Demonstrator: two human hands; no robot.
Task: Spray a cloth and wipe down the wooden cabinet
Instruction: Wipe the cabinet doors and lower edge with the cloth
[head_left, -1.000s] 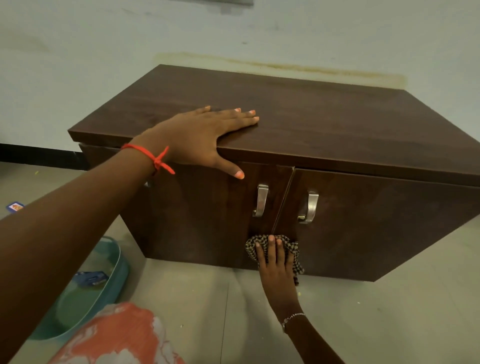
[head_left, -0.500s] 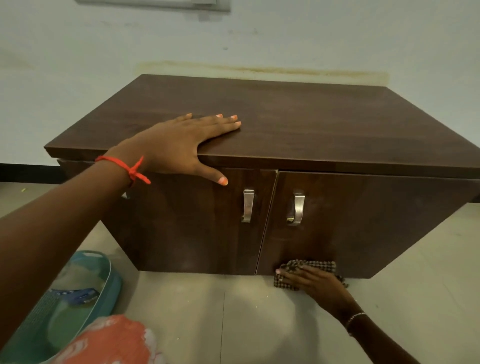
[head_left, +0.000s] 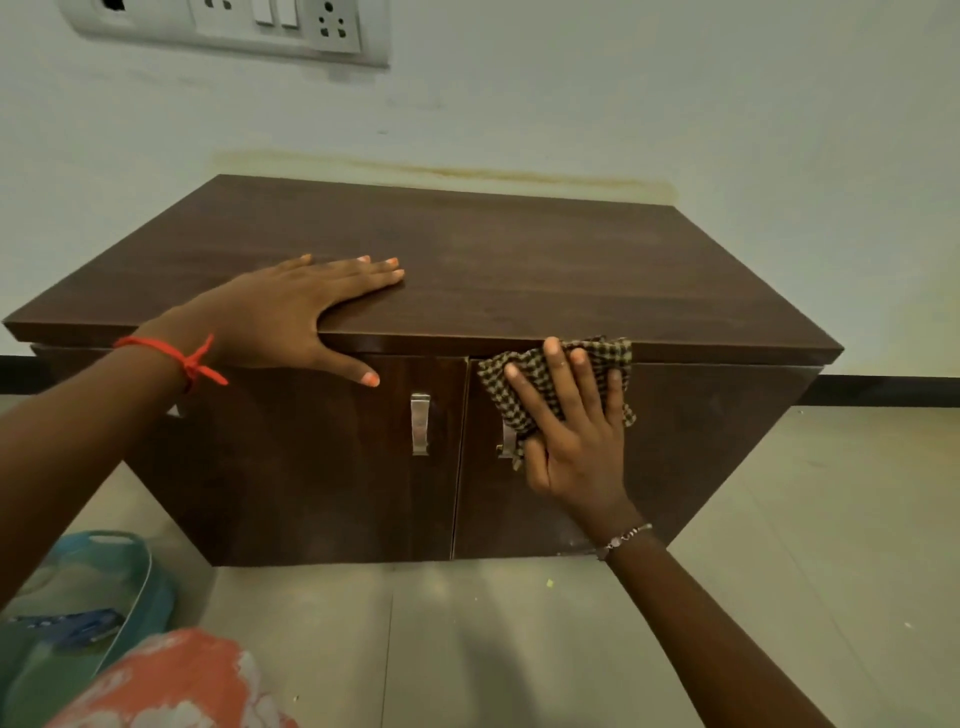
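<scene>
— What lay at the far left?
— A teal basin (head_left: 150, 582) sat on the floor by the cabinet's (head_left: 519, 270) left front corner.
— And the left hand (head_left: 291, 317)?
— It lay flat on the top near the front edge, fingers spread, thumb hanging over the left door, gripping nothing.
— The right hand (head_left: 576, 441)?
— Its open palm pressed the checked cloth (head_left: 524, 384) against the right door's upper left corner, just under the top's front edge, covering most of that door's handle (head_left: 506, 441). The left door's handle (head_left: 420, 423) was bare.
</scene>
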